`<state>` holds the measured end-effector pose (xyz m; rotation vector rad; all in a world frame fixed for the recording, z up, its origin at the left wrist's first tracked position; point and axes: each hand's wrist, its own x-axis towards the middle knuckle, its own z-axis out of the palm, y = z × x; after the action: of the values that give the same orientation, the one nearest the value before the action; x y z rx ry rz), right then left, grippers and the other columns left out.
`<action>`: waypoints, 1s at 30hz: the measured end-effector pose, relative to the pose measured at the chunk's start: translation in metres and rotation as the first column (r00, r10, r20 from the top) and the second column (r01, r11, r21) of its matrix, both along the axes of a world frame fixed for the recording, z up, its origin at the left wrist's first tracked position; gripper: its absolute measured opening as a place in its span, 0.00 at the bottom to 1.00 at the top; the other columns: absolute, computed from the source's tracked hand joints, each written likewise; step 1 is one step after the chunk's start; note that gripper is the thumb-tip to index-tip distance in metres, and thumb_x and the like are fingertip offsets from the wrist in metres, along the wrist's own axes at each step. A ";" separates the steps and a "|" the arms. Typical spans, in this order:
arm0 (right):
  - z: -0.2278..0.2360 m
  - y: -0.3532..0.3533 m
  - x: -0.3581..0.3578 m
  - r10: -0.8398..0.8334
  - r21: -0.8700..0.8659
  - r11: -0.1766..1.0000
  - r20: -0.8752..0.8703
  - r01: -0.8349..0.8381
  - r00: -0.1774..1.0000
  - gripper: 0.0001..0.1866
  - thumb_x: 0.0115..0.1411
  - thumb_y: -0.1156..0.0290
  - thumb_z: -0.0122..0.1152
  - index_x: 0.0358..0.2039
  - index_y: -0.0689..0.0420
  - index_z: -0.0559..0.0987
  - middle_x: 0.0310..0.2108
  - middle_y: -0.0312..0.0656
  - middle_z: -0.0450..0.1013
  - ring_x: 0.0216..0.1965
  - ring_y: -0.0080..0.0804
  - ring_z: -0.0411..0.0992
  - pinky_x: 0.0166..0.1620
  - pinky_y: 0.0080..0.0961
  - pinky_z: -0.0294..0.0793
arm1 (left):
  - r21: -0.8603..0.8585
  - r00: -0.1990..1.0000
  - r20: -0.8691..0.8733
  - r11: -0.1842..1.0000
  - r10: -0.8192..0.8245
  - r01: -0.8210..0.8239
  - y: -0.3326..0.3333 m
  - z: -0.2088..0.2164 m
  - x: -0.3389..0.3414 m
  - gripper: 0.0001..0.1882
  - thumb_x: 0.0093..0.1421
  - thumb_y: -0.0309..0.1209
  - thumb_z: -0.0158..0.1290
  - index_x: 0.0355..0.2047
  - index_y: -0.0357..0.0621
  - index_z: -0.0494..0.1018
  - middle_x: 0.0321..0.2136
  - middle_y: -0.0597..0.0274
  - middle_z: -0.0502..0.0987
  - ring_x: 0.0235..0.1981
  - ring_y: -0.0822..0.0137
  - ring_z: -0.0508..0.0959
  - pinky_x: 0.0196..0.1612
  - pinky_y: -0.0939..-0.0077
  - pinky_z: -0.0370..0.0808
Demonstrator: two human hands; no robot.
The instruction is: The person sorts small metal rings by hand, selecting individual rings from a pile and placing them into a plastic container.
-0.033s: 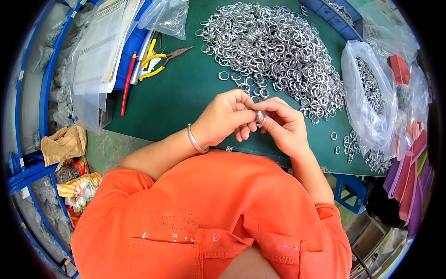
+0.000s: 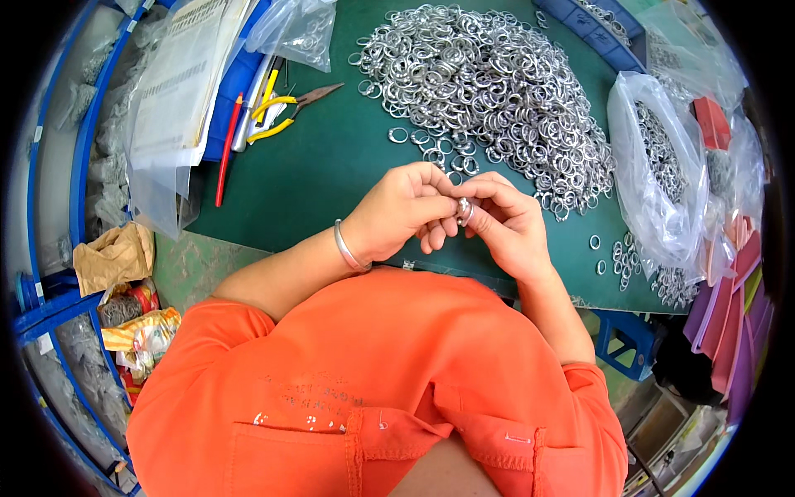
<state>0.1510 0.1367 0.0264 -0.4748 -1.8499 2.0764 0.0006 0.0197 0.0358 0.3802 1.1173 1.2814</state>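
Close in front of my chest, my left hand [image 2: 396, 211] and my right hand [image 2: 515, 228] meet at the fingertips. Pinched between them is a small silver metal ring [image 2: 464, 212], partly covered by the fingers. My right thumb and forefinger press on it from the right, and the left thumb and forefinger close on its left side. Just beyond the hands lies a large heap of similar silver rings [image 2: 489, 83], with several loose ones at its near edge. The ring's inner face is hidden.
Pliers with yellow handles [image 2: 286, 112], a red pencil [image 2: 228, 151] and papers [image 2: 178, 83] lie to the left on the green table [image 2: 273, 195]. At the right stand a plastic bag of rings [image 2: 662, 182] and a blue bin [image 2: 596, 33]; a small ring group [image 2: 627, 260] lies nearer.
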 end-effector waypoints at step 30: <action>-0.012 0.026 0.002 -0.307 0.668 0.724 0.087 0.173 0.948 0.07 0.54 0.79 0.63 0.34 0.61 0.76 0.28 0.43 0.75 0.28 0.35 0.76 0.29 0.26 0.75 | 0.097 0.551 -0.829 0.995 0.093 -0.022 0.005 -0.016 -0.016 0.11 0.50 0.22 0.62 0.35 0.37 0.78 0.31 0.59 0.80 0.28 0.74 0.80 0.32 0.82 0.77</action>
<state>0.1527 0.1631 0.0149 -0.6901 -2.3145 1.1207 -0.0153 0.0247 0.0193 1.1123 1.9025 1.2037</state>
